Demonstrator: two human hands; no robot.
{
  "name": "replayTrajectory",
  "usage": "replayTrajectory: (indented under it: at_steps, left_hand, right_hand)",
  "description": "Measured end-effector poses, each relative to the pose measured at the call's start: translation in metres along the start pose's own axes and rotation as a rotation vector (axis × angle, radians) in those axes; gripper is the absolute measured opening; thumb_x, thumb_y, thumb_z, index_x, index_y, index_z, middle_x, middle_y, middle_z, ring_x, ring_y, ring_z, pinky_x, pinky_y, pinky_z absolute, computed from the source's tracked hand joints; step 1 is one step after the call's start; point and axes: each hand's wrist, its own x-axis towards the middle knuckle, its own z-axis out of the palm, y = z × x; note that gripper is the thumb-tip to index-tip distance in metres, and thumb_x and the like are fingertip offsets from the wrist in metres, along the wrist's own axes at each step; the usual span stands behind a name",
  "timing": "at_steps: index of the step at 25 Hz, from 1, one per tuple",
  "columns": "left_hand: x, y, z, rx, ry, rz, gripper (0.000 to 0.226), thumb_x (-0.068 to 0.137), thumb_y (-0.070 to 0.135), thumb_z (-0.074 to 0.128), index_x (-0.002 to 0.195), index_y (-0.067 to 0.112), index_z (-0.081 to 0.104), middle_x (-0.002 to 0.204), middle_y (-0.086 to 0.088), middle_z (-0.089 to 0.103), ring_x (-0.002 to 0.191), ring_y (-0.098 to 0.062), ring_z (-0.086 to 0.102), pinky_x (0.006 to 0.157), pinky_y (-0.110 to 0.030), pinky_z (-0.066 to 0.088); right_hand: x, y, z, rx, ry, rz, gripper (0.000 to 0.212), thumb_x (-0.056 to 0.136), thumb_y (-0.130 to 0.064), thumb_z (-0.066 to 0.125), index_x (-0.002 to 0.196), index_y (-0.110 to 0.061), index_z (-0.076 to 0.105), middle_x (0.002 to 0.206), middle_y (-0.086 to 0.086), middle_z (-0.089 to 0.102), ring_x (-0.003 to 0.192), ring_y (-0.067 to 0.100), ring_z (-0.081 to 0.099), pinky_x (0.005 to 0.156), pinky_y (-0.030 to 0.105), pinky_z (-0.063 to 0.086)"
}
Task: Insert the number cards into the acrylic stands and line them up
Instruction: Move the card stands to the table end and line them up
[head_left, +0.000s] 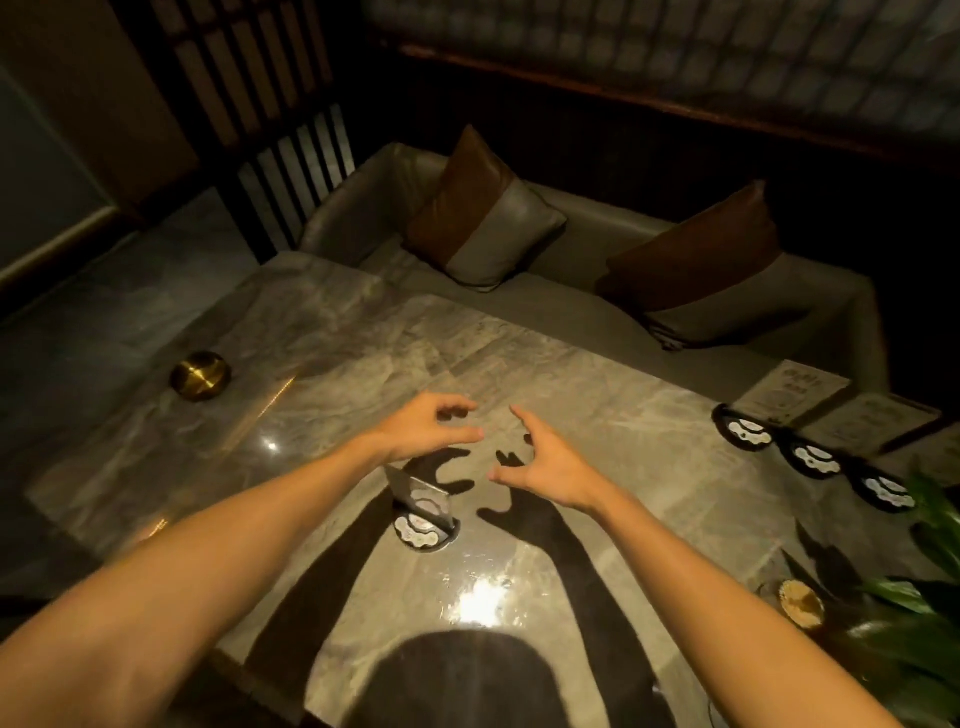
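One acrylic stand (422, 501) with a card in it stands on the marble table (597, 395), its round base with a white mark at the near end. Three more dark round-based stands (746, 430) (814, 457) (883, 488) lie in a row near the table's right edge. My left hand (426, 428) hovers above the table just beyond the middle stand, fingers loosely curved, holding nothing. My right hand (545, 465) hovers to the right of it, fingers spread and relaxed, also empty. The two hands face each other a short gap apart.
A brass round dish (201, 375) sits at the table's left side. Two printed menu cards (792, 391) lie at the far right corner. Green plant leaves (919, 597) and a small glass (800, 603) crowd the near right. A sofa with two cushions (483, 218) lies beyond the table.
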Motion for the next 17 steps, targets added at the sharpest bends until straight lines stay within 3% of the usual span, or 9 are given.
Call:
replayTrajectory:
  at_steps: [4, 6, 9, 12, 15, 17]
  left_hand:
    - [-0.032, -0.028, -0.013, 0.042, -0.119, -0.042, 0.071, 0.079, 0.043, 0.082, 0.141, 0.022, 0.055, 0.141, 0.002, 0.057, 0.129, -0.014, 0.052, 0.110, -0.030, 0.040]
    - [-0.043, -0.041, -0.019, 0.072, -0.176, -0.057, 0.078, 0.075, 0.047, 0.083, 0.143, 0.023, 0.052, 0.142, 0.004, 0.054, 0.130, -0.013, 0.050, 0.110, -0.029, 0.039]
    - [-0.054, -0.061, -0.020, 0.074, -0.196, -0.071, 0.080, 0.071, 0.044, 0.087, 0.140, 0.022, 0.055, 0.136, 0.008, 0.057, 0.123, -0.008, 0.053, 0.106, -0.025, 0.042]
    - [-0.056, -0.082, -0.012, 0.039, -0.093, -0.050, 0.049, 0.077, 0.021, 0.086, 0.123, 0.017, 0.069, 0.112, 0.007, 0.069, 0.093, -0.003, 0.062, 0.087, -0.019, 0.049]
    - [-0.050, -0.089, -0.005, -0.015, 0.044, -0.039, 0.015, 0.083, 0.015, 0.080, 0.098, 0.017, 0.077, 0.088, -0.001, 0.076, 0.075, -0.009, 0.067, 0.076, -0.036, 0.056]
    - [-0.041, -0.082, -0.001, -0.030, 0.059, -0.023, 0.006, 0.086, 0.017, 0.078, 0.091, 0.016, 0.076, 0.084, 0.003, 0.075, 0.074, -0.006, 0.067, 0.069, -0.031, 0.055]
  right_hand:
    - [0.001, -0.009, 0.051, 0.003, -0.094, 0.002, 0.113, 0.071, -0.045, 0.088, 0.161, -0.025, 0.021, 0.161, -0.002, 0.031, 0.136, 0.014, 0.043, 0.106, 0.027, 0.040]
    - [-0.002, -0.015, 0.070, 0.021, -0.154, 0.002, 0.109, 0.074, -0.038, 0.087, 0.160, -0.024, 0.023, 0.149, -0.006, 0.037, 0.124, 0.008, 0.045, 0.097, 0.023, 0.040]
    - [-0.002, -0.017, 0.095, 0.037, -0.145, -0.003, 0.075, 0.083, -0.024, 0.081, 0.148, -0.021, 0.044, 0.125, -0.005, 0.055, 0.106, 0.010, 0.059, 0.095, 0.031, 0.051]
    - [0.003, -0.010, 0.110, 0.046, -0.037, -0.023, 0.019, 0.089, -0.015, 0.069, 0.107, -0.019, 0.065, 0.087, -0.003, 0.067, 0.077, 0.012, 0.062, 0.083, 0.047, 0.055]
    - [0.004, -0.009, 0.105, 0.083, 0.048, -0.013, 0.015, 0.092, -0.006, 0.062, 0.090, -0.021, 0.063, 0.075, -0.007, 0.063, 0.069, 0.009, 0.059, 0.071, 0.033, 0.052]
    - [0.005, -0.006, 0.092, 0.073, 0.102, -0.004, 0.016, 0.094, -0.006, 0.060, 0.088, -0.021, 0.061, 0.076, -0.008, 0.063, 0.069, 0.005, 0.057, 0.065, 0.020, 0.046]
